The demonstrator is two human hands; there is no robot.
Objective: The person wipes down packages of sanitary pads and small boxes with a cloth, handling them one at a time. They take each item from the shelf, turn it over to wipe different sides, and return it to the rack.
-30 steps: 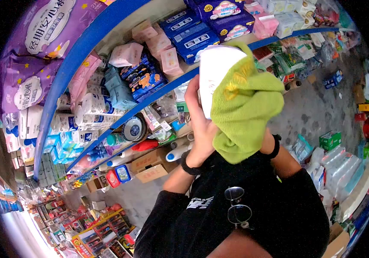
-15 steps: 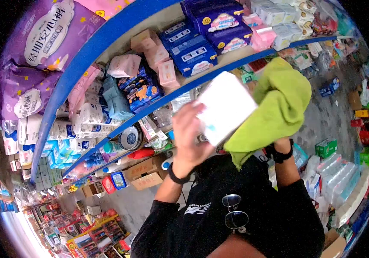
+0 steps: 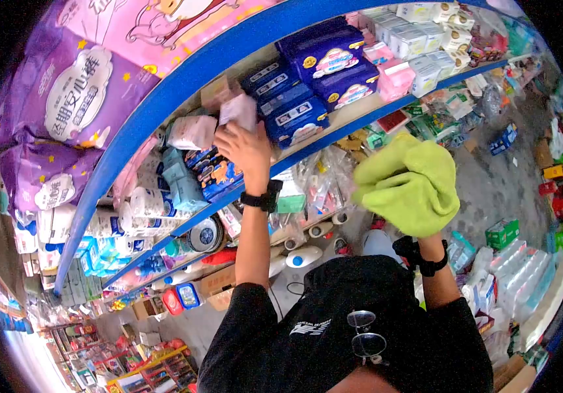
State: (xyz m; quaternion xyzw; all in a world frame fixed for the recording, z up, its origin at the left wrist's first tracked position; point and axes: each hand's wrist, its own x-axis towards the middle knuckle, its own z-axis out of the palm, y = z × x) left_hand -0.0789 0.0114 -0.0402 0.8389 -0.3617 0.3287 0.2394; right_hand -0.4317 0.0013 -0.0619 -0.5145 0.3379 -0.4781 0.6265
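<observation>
At the blue-edged shelf (image 3: 334,133), left hand (image 3: 245,147) reaching in among packs, fingers on the upright face of a pink pack (image 3: 237,112). Pack and fingertips blurred; cannot tell whether the grip is closed or only touching. Pack sits between a paler pink pack (image 3: 192,132) on one side and dark blue packs (image 3: 291,111) on the other, purple packs (image 3: 344,82) beyond those. Just below the hand, a dark patterned pack (image 3: 219,171) with orange figures; next to it, light blue packs (image 3: 183,187), then white rolls (image 3: 150,202). Right hand (image 3: 431,241) well apart from the left, out over the floor (image 3: 485,177), holding up a bunched green cloth (image 3: 419,190); fingers hidden by the fabric. Cloth clear of the shelf edge, folds loose. Black bands on both wrists. Stacked bowls (image 3: 205,234) lower down, under the shelf edge; a white bottle (image 3: 304,257) with a blue cap nearer the body. Round glasses (image 3: 368,334) hang at the front of the black shirt (image 3: 334,308). Green box (image 3: 502,234) on the floor, right side.
</observation>
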